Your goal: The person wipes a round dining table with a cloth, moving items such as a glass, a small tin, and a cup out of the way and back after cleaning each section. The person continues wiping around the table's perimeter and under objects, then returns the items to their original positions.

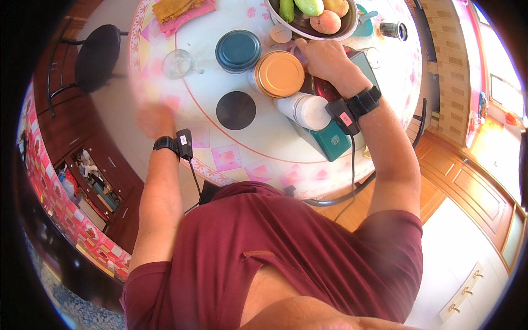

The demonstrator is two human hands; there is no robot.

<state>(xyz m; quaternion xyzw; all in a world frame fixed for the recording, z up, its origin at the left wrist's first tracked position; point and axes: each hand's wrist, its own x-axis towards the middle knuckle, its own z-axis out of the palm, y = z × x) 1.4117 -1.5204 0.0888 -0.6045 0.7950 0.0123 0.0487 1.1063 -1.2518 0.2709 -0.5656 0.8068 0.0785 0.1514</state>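
Observation:
My left hand (pixel 154 119) is blurred over the table's left side, below a glass mug (pixel 177 64); its fingers cannot be made out. Among the containers, my right hand (pixel 328 62) reaches down beside a jar with an orange-gold lid (pixel 281 74). Its fingertips are at a small, partly hidden purplish object, and I cannot tell whether they grip it. Left of the gold lid is a container with a dark blue lid (pixel 238 49). A white lidded bottle (pixel 311 110) lies under my right wrist, by a green box (pixel 333 142). A black disc (pixel 236 110) lies flat nearby.
A bowl (pixel 352 29) of fruit and vegetables stands at the far side of the round table (pixel 264 142). Folded cloths (pixel 185 14) lie far left. A dark cylinder (pixel 393 31) is at far right. Cables hang from both wrists. A black stool (pixel 98 57) stands left.

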